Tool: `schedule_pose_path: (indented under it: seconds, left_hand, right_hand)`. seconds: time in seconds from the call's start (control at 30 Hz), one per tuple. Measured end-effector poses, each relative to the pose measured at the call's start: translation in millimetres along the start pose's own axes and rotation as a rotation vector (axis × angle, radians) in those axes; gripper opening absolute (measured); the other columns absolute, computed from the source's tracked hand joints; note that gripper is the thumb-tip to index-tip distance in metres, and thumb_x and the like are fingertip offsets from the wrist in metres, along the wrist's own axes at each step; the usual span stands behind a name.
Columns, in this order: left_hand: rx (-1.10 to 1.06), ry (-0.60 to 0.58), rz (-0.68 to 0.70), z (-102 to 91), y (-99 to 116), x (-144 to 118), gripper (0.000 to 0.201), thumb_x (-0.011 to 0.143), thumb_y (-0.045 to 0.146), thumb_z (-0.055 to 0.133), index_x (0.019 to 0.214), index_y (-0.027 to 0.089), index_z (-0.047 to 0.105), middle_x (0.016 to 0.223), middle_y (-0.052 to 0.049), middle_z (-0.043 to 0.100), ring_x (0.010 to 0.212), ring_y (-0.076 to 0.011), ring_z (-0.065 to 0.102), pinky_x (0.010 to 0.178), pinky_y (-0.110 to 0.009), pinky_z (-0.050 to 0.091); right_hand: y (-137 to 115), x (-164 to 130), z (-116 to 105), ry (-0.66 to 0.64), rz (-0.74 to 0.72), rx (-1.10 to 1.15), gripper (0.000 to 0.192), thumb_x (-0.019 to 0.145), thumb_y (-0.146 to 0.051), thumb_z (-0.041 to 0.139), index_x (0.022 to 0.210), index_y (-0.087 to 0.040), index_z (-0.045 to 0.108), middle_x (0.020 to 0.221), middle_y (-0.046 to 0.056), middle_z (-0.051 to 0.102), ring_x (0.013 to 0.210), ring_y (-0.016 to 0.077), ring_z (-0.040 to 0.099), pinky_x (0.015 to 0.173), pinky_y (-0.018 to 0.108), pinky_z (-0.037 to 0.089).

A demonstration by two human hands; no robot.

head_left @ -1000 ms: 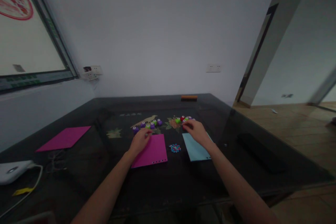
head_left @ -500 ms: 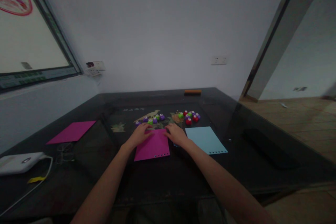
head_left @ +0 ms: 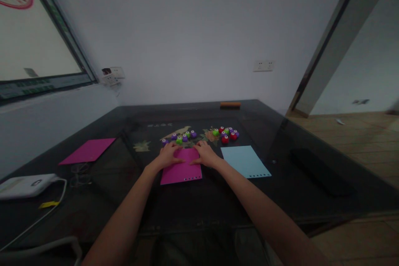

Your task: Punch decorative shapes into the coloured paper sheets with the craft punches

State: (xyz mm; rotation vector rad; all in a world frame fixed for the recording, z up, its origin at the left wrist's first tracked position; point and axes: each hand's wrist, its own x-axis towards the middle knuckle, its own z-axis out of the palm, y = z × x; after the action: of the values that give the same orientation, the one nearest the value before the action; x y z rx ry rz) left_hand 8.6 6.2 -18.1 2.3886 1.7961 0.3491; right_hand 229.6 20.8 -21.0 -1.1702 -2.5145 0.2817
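A magenta paper sheet (head_left: 182,171) with small holes along its near edge lies on the dark glass table (head_left: 218,203). My left hand (head_left: 168,156) rests on its far left corner and my right hand (head_left: 204,154) on its far right corner, fingers spread flat. Right of it lies a light blue sheet (head_left: 246,161), also punched along its near edge. Just beyond the hands sit two clusters of small punches: purple and green ones (head_left: 182,137), and red, green and purple ones (head_left: 227,134).
A second magenta sheet (head_left: 89,150) lies at the far left. A white device with a cable (head_left: 26,185) sits at the near left. A long black object (head_left: 321,170) lies at the right, an orange bar (head_left: 230,104) at the far edge. The floor drops off to the right.
My right hand left the red and green punches by the blue sheet and moved left onto the magenta sheet. My left hand stayed on that sheet. The view tilted slightly.
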Motion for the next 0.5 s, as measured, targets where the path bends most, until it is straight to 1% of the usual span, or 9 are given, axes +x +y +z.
schedule_pose_path:
  seconds: [0.2, 0.37, 0.5]
  left_hand:
    - [-0.043, 0.054, 0.031, 1.6, -2.3, -0.3, 0.057, 0.062, 0.051, 0.069, 0.112, 0.025, 0.061, 0.112, -0.011, 0.053, 0.105, -0.031, 0.048, 0.088, -0.045, 0.039]
    - [-0.062, 0.087, 0.058, 1.6, -3.1, 1.5, 0.054, 0.059, 0.045, 0.074, 0.108, 0.025, 0.063, 0.115, -0.01, 0.053, 0.107, -0.0299, 0.048, 0.09, -0.043, 0.038]
    - [-0.06, 0.106, 0.069, -1.3, -1.8, 3.5, 0.045, 0.063, 0.037, 0.072, 0.105, 0.024, 0.063, 0.113, -0.009, 0.056, 0.107, -0.0289, 0.05, 0.091, -0.043, 0.039]
  right_hand:
    - [0.4, -0.3, -0.5, -0.009, 0.014, 0.031, 0.072, 0.059, -0.061, 0.07, 0.111, -0.013, 0.059, 0.114, 0.016, 0.049, 0.108, 0.0307, 0.042, 0.089, 0.043, 0.038]
    - [0.5, 1.1, -0.2, -0.022, 0.02, 0.062, 0.073, 0.058, -0.058, 0.072, 0.115, -0.014, 0.058, 0.116, 0.017, 0.049, 0.111, 0.0314, 0.041, 0.091, 0.045, 0.038]
    - [-0.5, 1.1, -0.2, -0.014, 0.031, 0.093, 0.074, 0.057, -0.054, 0.075, 0.117, -0.014, 0.056, 0.116, 0.016, 0.048, 0.11, 0.0307, 0.042, 0.091, 0.044, 0.037]
